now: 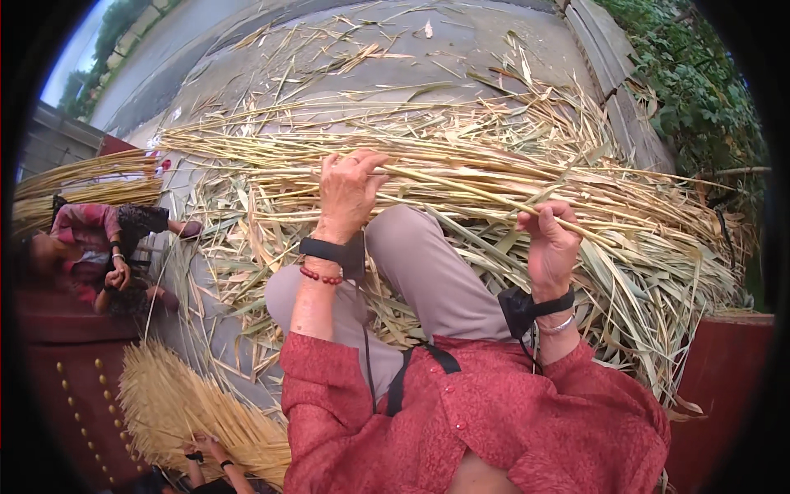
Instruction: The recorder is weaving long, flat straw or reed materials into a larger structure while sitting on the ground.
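A long yellow-green reed stalk [461,188] slants across in front of me, from my left hand down to my right. My left hand [348,188] is closed around its left part, fingers bent toward the thumb. My right hand [551,247] pinches the stalk farther along, its thumb and fingertips together. Just beyond and beneath both hands lies a wide heap of similar stalks [280,148], stretching from left to right. Stripped leaves [239,247] lie under the heap and around my bent knees.
A seated person [99,247] is at the left, beside another stalk bundle [90,181]. At lower left, another person's hands [210,449] touch a woven straw-coloured mat [181,403]. A red door with studs [74,395] stands nearby. Concrete edging [609,74] and green plants [691,99] border the far right.
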Demonstrator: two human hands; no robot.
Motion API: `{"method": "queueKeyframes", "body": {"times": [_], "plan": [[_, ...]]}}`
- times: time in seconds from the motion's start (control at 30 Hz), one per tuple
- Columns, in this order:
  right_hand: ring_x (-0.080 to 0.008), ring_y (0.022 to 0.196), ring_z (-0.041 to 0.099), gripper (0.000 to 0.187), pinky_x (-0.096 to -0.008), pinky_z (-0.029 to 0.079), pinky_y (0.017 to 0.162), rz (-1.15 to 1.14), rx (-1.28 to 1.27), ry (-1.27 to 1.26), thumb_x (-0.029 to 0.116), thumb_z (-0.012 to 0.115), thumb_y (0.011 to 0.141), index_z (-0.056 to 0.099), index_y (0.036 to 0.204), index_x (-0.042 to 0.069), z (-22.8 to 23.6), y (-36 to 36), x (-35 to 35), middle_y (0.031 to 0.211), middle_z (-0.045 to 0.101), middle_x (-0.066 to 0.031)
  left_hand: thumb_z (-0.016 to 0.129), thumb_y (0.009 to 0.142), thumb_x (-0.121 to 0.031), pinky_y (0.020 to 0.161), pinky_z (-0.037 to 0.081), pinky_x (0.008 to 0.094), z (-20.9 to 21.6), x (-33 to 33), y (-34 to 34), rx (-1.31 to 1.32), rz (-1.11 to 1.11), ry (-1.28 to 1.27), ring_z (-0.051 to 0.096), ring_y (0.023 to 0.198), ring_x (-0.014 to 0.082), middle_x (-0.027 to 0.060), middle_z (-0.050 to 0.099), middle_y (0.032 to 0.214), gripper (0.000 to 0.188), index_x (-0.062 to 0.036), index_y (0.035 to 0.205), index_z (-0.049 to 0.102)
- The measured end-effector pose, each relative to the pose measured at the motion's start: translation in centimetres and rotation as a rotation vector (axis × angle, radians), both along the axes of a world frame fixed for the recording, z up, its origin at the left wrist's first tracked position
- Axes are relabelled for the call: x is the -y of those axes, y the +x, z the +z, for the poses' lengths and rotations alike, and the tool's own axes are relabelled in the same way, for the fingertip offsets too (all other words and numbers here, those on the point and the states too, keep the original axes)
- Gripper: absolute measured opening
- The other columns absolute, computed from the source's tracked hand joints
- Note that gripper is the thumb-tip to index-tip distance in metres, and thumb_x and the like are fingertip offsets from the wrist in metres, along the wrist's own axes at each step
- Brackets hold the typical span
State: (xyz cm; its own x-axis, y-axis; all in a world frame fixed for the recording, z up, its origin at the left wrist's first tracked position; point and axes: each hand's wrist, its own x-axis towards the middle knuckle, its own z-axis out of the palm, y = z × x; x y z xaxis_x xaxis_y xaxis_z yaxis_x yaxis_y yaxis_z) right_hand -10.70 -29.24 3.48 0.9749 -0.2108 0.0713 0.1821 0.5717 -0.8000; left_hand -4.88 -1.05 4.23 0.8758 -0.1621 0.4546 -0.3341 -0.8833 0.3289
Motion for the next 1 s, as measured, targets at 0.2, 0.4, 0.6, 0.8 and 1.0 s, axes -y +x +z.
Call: {"method": "queueKeyframes", "body": {"times": [0.2,0.4,0.6,0.8,1.0], "plan": [[-0.0223,0.065,0.063,0.011,-0.0332,0.054,0.056,-0.033,0.033,-0.012,0.011,0.059,0.083,0.053,0.081,0.002,0.4,0.0,-0.8,0.072,0.058,-0.008,0.068,0.069,-0.015,0.085,0.039,0.038,3.7,6.6,-1.7,0.034,-0.354,-0.006,0.059,0.089,0.0208,0.0052,0.063,0.093,0.028,-0.013,0.095,0.062],[-0.0183,0.062,0.063,0.01,-0.0295,0.054,0.055,-0.112,0.099,-0.113,0.008,0.062,0.081,0.055,0.081,0.001,1.7,-0.3,-1.7,0.069,0.06,-0.0091,0.066,0.069,-0.015,0.071,0.043,0.032,4.0,10.9,-1.3,0.146,-0.433,0.045,0.059,0.073,0.0183,0.0025,0.063,0.08,0.015,-0.013,0.083,0.063],[-0.0168,0.06,0.062,0.007,-0.0279,0.054,0.054,-0.139,0.07,-0.202,0.001,0.061,0.08,0.055,0.076,0.001,1.7,0.3,-1.6,0.069,0.061,-0.0091,0.065,0.069,-0.009,0.065,0.046,0.031,3.4,11.3,-1.7,0.359,-0.4,-0.005,0.061,0.074,0.0187,0.0028,0.062,0.076,0.011,-0.0094,0.08,0.064],[-0.017,0.06,0.063,0.007,-0.0286,0.055,0.053,-0.162,-0.097,-0.077,-0.002,0.061,0.079,0.056,0.076,0.001,-3.0,2.5,-0.1,0.07,0.061,-0.0087,0.063,0.073,0.003,0.057,0.046,0.0237,6.6,6.6,-0.9,0.448,-0.176,-0.623,0.058,0.061,0.0158,0.0053,0.062,0.073,0.011,-0.0035,0.082,0.063],[-0.0194,0.063,0.064,0.004,-0.0295,0.055,0.055,-0.129,-0.084,-0.167,0.0,0.058,0.081,0.057,0.078,0.001,-4.8,2.4,-0.9,0.072,0.061,-0.0098,0.064,0.08,-0.004,0.058,0.044,0.0195,8.5,-1.7,-2.8,0.333,0.197,-0.825,0.054,0.063,0.0072,0.0018,0.061,0.072,0.006,-0.0001,0.084,0.063]]}}
